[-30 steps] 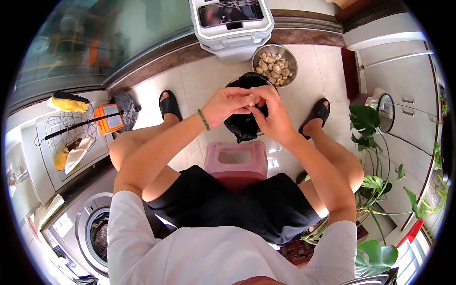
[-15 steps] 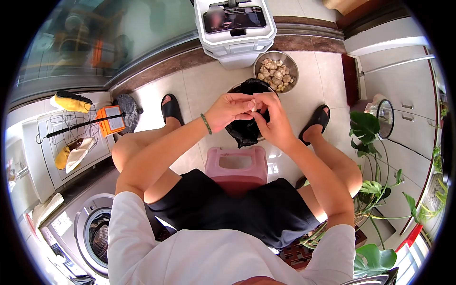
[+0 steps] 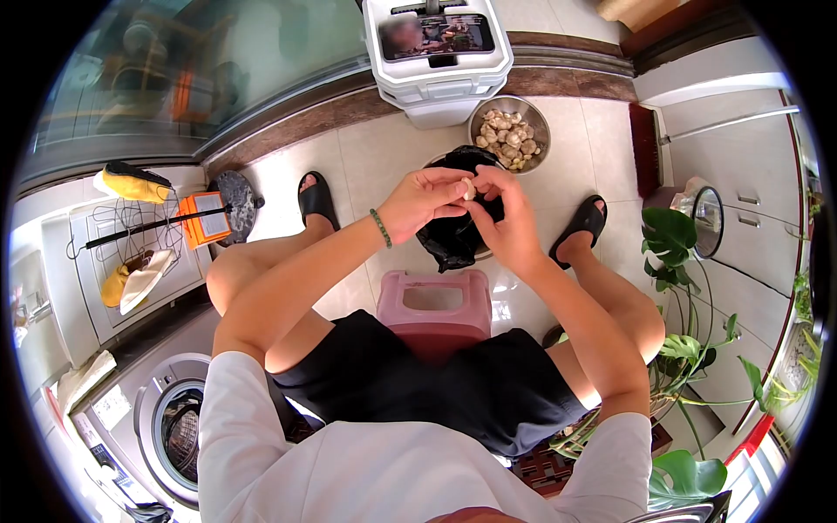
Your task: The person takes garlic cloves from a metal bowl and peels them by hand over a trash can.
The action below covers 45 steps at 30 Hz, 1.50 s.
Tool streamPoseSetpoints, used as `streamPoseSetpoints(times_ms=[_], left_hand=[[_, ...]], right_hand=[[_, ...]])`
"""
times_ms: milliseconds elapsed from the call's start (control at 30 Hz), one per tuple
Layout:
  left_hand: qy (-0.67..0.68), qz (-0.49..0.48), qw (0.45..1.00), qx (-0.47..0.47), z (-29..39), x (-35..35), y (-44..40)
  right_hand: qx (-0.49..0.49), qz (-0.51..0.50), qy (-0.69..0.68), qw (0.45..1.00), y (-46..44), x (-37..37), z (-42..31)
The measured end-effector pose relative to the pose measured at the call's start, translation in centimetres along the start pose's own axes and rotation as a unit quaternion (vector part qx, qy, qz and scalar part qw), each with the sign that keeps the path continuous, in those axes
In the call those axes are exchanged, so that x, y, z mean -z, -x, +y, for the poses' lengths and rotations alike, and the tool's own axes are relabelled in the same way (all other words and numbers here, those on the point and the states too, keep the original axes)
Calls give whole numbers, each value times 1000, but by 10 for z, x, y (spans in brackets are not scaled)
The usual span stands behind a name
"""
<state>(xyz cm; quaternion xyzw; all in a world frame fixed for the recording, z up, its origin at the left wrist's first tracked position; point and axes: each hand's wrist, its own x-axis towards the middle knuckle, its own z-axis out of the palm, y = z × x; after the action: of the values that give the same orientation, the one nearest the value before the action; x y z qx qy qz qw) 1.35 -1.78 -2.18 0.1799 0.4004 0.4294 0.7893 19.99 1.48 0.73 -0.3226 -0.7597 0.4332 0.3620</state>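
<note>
Pinching a garlic piece (image 3: pixel 469 189) above a black bag (image 3: pixel 448 247), left hand (image 3: pixel 422 202) and right hand (image 3: pixel 509 225) are apparently peeling; the next move likely needs a steady pinch.

Bright scene; glare on floor tiles (image 3: pixel 375 157); fisheye curvature, black corners; blurred patch on phone screen (image 3: pixel 438 37).

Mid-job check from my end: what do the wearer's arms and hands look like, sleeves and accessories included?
White short sleeves leave both forearms uncovered. A dark green bracelet, apparently beaded, circles the wrist of the left hand; nothing shows on the wrist of the right hand. Both hands are gloveless, with no cables or markings visible.
</note>
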Motion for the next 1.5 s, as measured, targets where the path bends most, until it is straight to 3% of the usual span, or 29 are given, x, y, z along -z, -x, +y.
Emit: streamPoseSetpoints(times_ms=[67, 300, 767, 1500], left_hand=[[12, 3, 1000, -5, 1, 0, 0], [18, -2, 1000, -24, 3, 3, 1], [11, -4, 1000, -6, 9, 3, 3], [15, 20, 1000, -6, 6, 6, -1]], right_hand=[[-4, 66, 4, 998, 0, -4, 5], [5, 75, 16, 997, 0, -3, 6], [46, 23, 41, 998, -9, 10, 2], [28, -26, 9, 999, -6, 10, 1]])
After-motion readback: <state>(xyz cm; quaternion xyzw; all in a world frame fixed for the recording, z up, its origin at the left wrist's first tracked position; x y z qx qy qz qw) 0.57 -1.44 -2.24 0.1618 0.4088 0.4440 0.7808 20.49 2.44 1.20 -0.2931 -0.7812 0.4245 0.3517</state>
